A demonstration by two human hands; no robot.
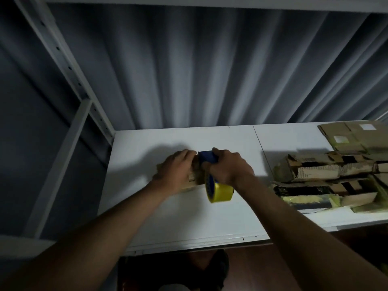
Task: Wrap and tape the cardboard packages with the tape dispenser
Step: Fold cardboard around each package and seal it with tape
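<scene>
A small cardboard package (192, 178) lies near the middle of the white shelf (168, 217), its long axis running left to right. The left hand (178, 170) clasps it; the right hand (227, 168) grips one blue tape dispenser (209, 157) with its yellow roll (219, 192) hanging nearest the viewer. Several taped packages (327, 177) lie stacked to the right, before a grey curtain (199, 70).

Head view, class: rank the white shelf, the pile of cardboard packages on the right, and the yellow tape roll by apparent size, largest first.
1. white shelf
2. pile of cardboard packages, though its right side is cut off by the frame
3. yellow tape roll
</scene>
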